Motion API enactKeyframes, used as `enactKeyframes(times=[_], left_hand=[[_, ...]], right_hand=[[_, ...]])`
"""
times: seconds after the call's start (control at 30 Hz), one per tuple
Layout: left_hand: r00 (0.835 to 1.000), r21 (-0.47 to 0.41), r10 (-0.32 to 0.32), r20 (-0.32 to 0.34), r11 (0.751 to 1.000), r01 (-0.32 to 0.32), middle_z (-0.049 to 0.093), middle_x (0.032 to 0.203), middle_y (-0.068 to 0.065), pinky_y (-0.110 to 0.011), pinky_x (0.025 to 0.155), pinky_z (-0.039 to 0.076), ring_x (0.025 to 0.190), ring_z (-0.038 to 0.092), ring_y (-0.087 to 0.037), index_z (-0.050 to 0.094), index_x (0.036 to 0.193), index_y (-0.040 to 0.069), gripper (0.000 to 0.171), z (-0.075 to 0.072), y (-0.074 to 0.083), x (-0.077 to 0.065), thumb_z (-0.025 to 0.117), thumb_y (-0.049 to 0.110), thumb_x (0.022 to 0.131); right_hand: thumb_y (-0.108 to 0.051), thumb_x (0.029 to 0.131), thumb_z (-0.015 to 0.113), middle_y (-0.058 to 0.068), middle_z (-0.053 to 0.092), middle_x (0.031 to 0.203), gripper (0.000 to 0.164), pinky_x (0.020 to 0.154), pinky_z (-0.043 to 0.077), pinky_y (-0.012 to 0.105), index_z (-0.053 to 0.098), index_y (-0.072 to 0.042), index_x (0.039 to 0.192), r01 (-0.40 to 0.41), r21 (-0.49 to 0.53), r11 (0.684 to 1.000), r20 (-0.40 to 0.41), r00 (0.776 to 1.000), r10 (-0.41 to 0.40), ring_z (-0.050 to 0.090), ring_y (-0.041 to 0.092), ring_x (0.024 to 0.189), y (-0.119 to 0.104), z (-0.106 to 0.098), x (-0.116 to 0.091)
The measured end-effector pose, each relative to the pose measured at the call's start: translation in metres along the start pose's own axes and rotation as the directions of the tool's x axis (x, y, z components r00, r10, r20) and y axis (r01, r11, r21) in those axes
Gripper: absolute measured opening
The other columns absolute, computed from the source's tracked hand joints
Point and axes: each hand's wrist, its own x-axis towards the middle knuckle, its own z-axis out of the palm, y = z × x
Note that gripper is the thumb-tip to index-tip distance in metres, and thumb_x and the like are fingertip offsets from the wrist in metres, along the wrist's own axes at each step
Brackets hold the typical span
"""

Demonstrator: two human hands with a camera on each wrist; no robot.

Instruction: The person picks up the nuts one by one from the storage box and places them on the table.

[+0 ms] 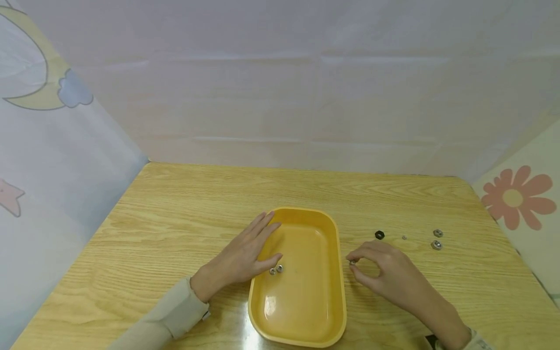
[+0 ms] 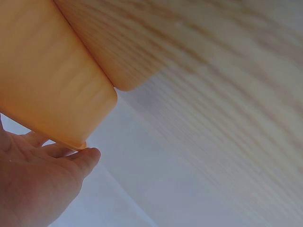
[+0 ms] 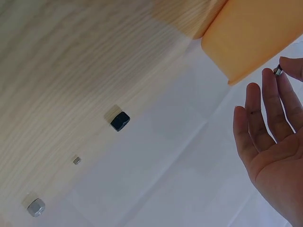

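Observation:
A yellow plastic tray [image 1: 306, 291] stands on the wooden table, with two small metal nuts [image 1: 279, 268] lying inside near its left wall. My left hand [image 1: 245, 253] rests over the tray's left rim, its fingers extended and spread. Just right of the tray, my right hand [image 1: 387, 267] pinches a small metal nut [image 3: 278, 70] between thumb and index finger. In the right wrist view its other fingers are stretched out. The left wrist view shows fingers of the left hand [image 2: 42, 175] against the tray's rim.
Beyond the right hand lie a black nut [image 1: 379, 235], a tiny metal nut [image 1: 404, 237] and two larger silver nuts [image 1: 436, 245]. The wooden table [image 1: 197, 204] meets pale printed sheets [image 1: 262, 97] at the back and sides.

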Motion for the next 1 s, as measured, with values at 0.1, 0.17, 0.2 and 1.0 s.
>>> enactKeyframes(times=[0.1, 0.17, 0.2, 1.0], left_hand=[[1.000, -0.002, -0.005, 0.002, 1.000, 0.005, 0.017, 0.154, -0.011, -0.043, 0.111, 0.029, 0.142, 0.016, -0.028, 0.028, 0.143, 0.014, 0.066, 0.000, 0.000, 0.000, 0.045, 0.050, 0.090], [1.000, 0.002, -0.004, 0.002, 1.000, 0.004, 0.017, 0.153, -0.011, -0.043, 0.111, 0.029, 0.142, 0.016, -0.027, 0.028, 0.143, 0.014, 0.066, 0.000, 0.000, 0.000, 0.045, 0.050, 0.090], [1.000, 0.003, -0.002, 0.001, 1.000, 0.002, 0.017, 0.153, -0.011, -0.043, 0.110, 0.029, 0.142, 0.016, -0.028, 0.028, 0.143, 0.014, 0.066, 0.000, 0.000, 0.000, 0.045, 0.050, 0.090], [1.000, -0.001, -0.013, 0.010, 1.000, 0.013, 0.018, 0.153, -0.010, -0.043, 0.111, 0.028, 0.142, 0.017, -0.027, 0.030, 0.142, 0.013, 0.066, -0.001, 0.001, 0.000, 0.046, 0.050, 0.090]], right_hand=[[-0.016, 0.065, 0.077, -0.014, 0.067, 0.086, 0.021, 0.071, 0.055, 0.028, 0.070, -0.023, 0.084, -0.019, -0.009, 1.000, 0.009, 1.000, 0.019, 0.062, 0.005, 0.080, 0.002, -0.001, -0.001], [-0.015, 0.065, 0.077, -0.014, 0.067, 0.086, 0.021, 0.071, 0.055, 0.029, 0.070, -0.022, 0.084, -0.024, -0.016, 1.000, 0.012, 1.000, 0.024, 0.063, 0.006, 0.081, 0.004, -0.002, -0.002], [-0.015, 0.065, 0.077, -0.014, 0.067, 0.087, 0.022, 0.072, 0.055, 0.029, 0.070, -0.022, 0.084, -0.024, -0.019, 1.000, 0.011, 1.000, 0.024, 0.063, 0.006, 0.081, 0.004, -0.002, -0.002], [-0.011, 0.064, 0.078, -0.015, 0.066, 0.083, 0.026, 0.068, 0.054, 0.031, 0.070, -0.022, 0.086, -0.072, -0.045, 0.996, -0.005, 0.997, 0.072, 0.061, 0.005, 0.077, 0.021, -0.010, -0.010]])
